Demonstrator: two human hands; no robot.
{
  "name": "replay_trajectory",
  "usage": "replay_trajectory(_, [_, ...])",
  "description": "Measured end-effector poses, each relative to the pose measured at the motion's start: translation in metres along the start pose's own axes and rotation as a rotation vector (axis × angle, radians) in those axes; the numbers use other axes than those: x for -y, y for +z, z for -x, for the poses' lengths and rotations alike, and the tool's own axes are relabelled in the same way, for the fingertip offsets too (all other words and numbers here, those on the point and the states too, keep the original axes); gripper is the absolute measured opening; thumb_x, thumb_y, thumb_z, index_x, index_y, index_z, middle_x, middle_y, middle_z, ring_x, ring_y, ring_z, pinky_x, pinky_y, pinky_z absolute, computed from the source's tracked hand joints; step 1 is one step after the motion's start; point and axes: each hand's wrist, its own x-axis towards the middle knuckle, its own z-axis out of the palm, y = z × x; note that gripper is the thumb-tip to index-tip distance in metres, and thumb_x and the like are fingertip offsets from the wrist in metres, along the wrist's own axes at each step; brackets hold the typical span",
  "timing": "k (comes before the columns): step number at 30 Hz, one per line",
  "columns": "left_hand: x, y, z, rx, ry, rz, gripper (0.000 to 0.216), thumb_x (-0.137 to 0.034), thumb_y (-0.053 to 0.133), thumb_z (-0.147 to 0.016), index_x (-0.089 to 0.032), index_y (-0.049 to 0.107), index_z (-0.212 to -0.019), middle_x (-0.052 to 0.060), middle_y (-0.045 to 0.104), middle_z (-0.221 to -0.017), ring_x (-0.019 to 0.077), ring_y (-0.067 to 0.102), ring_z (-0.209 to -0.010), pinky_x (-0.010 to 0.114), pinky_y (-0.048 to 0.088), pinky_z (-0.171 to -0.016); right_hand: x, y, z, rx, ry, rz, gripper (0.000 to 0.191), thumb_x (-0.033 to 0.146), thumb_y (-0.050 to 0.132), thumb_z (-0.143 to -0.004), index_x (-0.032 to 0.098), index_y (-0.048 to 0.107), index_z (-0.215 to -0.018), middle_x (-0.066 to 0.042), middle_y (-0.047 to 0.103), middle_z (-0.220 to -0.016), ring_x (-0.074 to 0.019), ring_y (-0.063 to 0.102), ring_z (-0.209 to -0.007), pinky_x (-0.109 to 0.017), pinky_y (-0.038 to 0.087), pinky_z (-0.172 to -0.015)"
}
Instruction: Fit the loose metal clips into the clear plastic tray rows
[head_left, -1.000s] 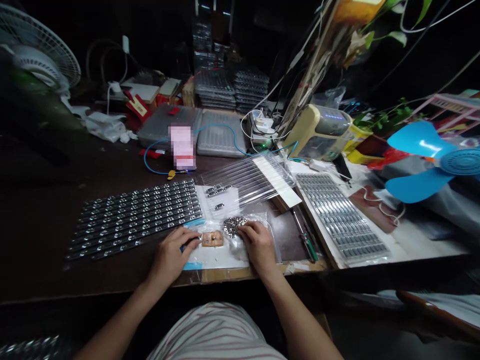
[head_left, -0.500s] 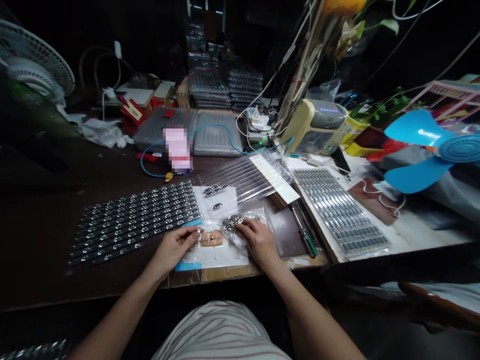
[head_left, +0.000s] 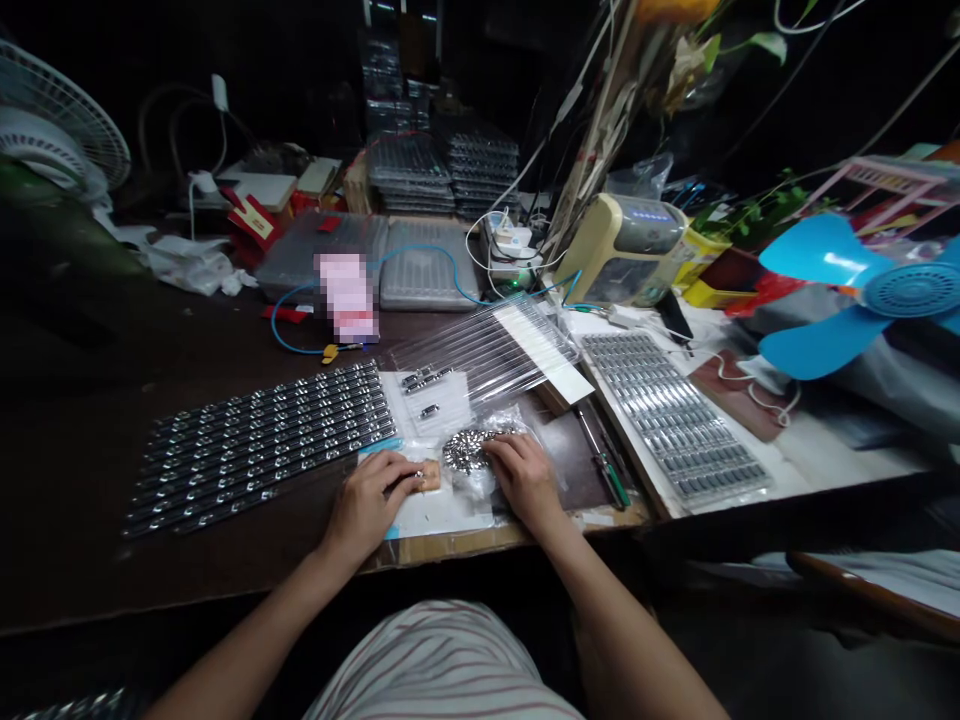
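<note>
My left hand (head_left: 369,502) is at the small tan block (head_left: 431,476), its thumb and forefinger pinched at the block's left end. Whatever lies between those fingertips is too small to make out. My right hand (head_left: 526,478) has its fingers bent together at the right side of a heap of small shiny metal parts (head_left: 466,450), which lies on a clear plastic bag (head_left: 480,486). Its fingertips touch the heap; what they grip, if anything, is hidden. Under the block lies a white sheet (head_left: 442,515). Several small dark-and-silver pieces (head_left: 429,411) lie just beyond.
To the left is a tray (head_left: 262,440) with rows of black-and-silver pieces. A clear ribbed tray (head_left: 480,350) lies behind the heap. At right are a green-handled screwdriver (head_left: 616,484), another filled tray (head_left: 675,415) and a blue-bladed fan (head_left: 900,290).
My left hand has moved right, from beside the tan block onto its left end. My right hand has shifted slightly right on the metal parts, uncovering more of the heap.
</note>
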Motion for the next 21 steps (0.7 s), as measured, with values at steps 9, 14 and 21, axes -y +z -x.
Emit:
replay_trajectory(9, [-0.001, 0.003, 0.001, -0.017, 0.049, -0.086, 0.014, -0.023, 0.059, -0.087, -0.021, 0.071, -0.091, 0.004, 0.065, -0.083, 0.0180, 0.060, -0.080, 0.031, 0.047, -0.073, 0.006, -0.005, -0.005, 0.011, 0.056, -0.091, 0.021, 0.021, 0.046, -0.095, 0.022, 0.066, -0.103, -0.006, 0.069, -0.097, -0.0188, 0.061, -0.090, -0.033, 0.047, -0.080])
replay_trajectory(14, [-0.001, 0.002, 0.000, -0.026, 0.000, 0.002, 0.014, -0.023, 0.057, -0.087, -0.021, 0.071, -0.089, 0.004, 0.066, -0.084, 0.0182, 0.061, -0.082, 0.030, 0.047, -0.074, 0.032, -0.001, -0.015, 0.050, 0.099, -0.176, 0.007, 0.023, 0.060, -0.089, 0.023, 0.067, -0.090, -0.001, 0.071, -0.086, -0.0164, 0.062, -0.082, -0.029, 0.044, -0.076])
replay_trajectory(21, [0.006, -0.006, -0.003, -0.202, -0.172, 0.163, 0.014, -0.026, 0.058, -0.085, -0.019, 0.070, -0.088, 0.004, 0.066, -0.090, 0.0178, 0.062, -0.086, 0.029, 0.048, -0.079, 0.072, 0.031, -0.026, 0.173, 0.067, -0.073, 0.003, 0.032, 0.069, -0.082, 0.029, 0.071, -0.082, 0.003, 0.071, -0.091, -0.0162, 0.057, -0.081, -0.032, 0.036, -0.073])
